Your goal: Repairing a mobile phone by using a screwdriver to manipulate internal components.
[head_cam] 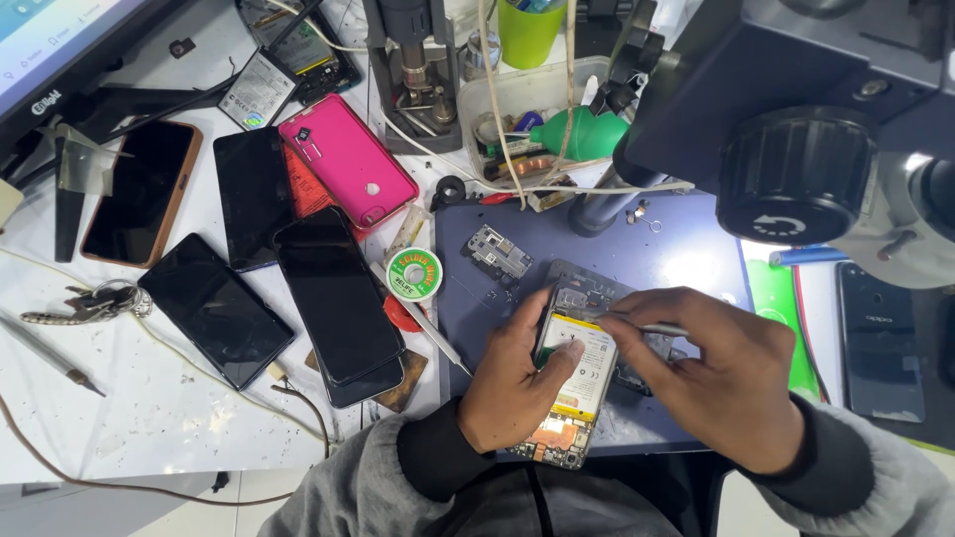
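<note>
An opened phone (575,373) lies back-up on the dark blue work mat (657,254), its pale battery and circuit boards showing. My left hand (517,383) grips the phone's left edge, thumb resting on the battery. My right hand (716,378) pinches thin metal tweezers (665,329) whose tip reaches the top of the battery near the upper board. A small grey metal shield part (499,253) rests on the mat above the phone.
Several phones lie left: pink one (346,159), brown-cased one (139,194), black ones (338,298). A solder wick spool (415,273), keys (85,303), a plastic tray with a green blower (582,134), a green cup (530,30) and a microscope (796,139) overhanging the right.
</note>
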